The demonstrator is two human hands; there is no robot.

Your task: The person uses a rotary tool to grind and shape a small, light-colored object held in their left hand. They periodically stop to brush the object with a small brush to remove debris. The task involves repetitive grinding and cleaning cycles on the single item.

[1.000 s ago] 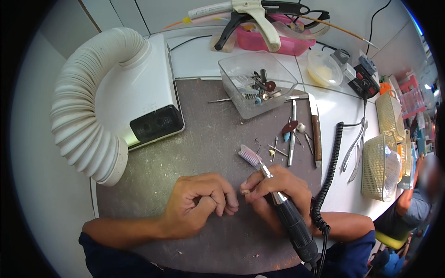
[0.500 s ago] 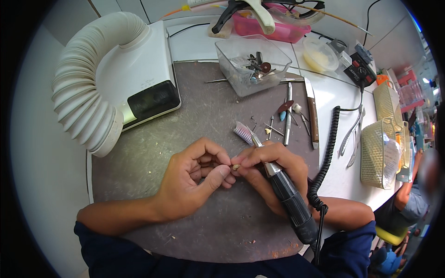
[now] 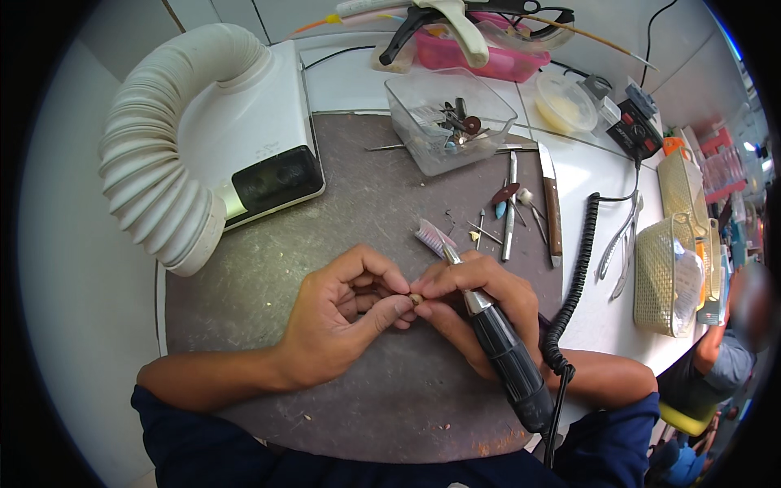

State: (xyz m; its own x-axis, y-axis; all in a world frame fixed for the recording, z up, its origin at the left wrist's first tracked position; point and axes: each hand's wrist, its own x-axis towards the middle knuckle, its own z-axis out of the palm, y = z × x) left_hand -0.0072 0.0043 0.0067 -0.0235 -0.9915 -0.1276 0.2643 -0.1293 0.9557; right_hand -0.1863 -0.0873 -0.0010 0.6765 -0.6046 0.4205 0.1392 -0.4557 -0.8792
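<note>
"Left to right, saw what?"
"Saw left hand (image 3: 338,317) with fingers pinched on small pale piece (image 3: 416,299); then right hand (image 3: 503,286), clamped opposite, cradling black handpiece (image 3: 508,355)."
"Lay nearer to which?"
"Lay between, touching both; couldn't tell long axis."

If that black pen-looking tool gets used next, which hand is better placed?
Probably the right hand: the black handpiece rests in it. The left hand holds no tool; its fingertips are at the small piece.

Black handpiece (image 3: 511,362) (silver-tipped), pink tub (image 3: 511,67).
</note>
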